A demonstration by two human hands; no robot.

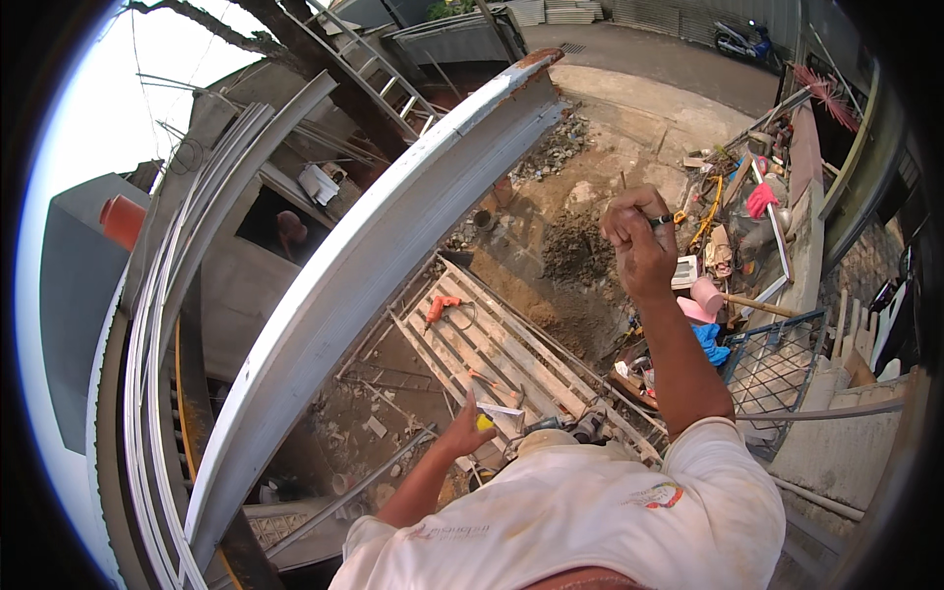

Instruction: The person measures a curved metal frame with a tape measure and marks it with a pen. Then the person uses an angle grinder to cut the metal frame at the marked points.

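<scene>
My right hand point(639, 236) is raised to the right of the big white metal beam point(364, 256), its fingers closed around a slim dark pen-like object point(661, 221). Lower, right of the beam, my left hand point(462, 428) grips a small yellow tool point(485, 422), apparently a tape measure, with a pale strip point(503, 411) beside it. The wooden slatted platform point(521, 366) lies below, carrying an orange drill point(441, 307) and some tools partly hidden by my body.
Metal channels point(162, 344) curve along the left. An aluminium ladder point(388, 79) leans near a tree. A person point(292, 228) shows in a dark wall opening. Below are a sand heap point(580, 246) and cluttered debris point(718, 221). A metal grille point(772, 374) stands at right.
</scene>
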